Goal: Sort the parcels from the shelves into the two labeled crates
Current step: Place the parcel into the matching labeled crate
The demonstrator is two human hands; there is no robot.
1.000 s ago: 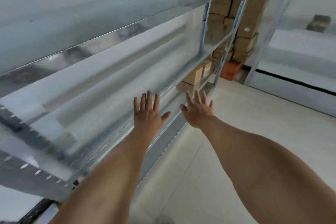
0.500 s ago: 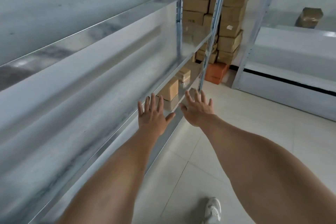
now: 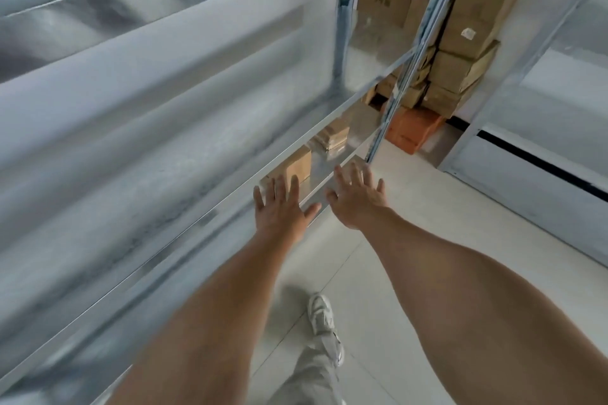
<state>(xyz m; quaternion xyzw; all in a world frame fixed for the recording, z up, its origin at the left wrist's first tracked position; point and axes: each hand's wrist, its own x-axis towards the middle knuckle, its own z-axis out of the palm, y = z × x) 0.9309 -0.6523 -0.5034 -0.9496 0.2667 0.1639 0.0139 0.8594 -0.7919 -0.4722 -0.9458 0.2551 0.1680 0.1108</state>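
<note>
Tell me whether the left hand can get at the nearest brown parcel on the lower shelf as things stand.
Probably yes. The left hand is open, holds nothing, and its fingers point at the nearest parcel. Nothing stands in front of it; only the shelf edge above it limits the entry.

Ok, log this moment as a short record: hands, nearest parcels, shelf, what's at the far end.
left hand: open, fingers spread, holding nothing
right hand: open, fingers spread, holding nothing
box: on the low shelf, just beyond the left hand
flat parcels: stacked farther along the same shelf
carton stack: at the far end, past the rack
orange block: on the floor below the cartons
crates: not in view
</note>
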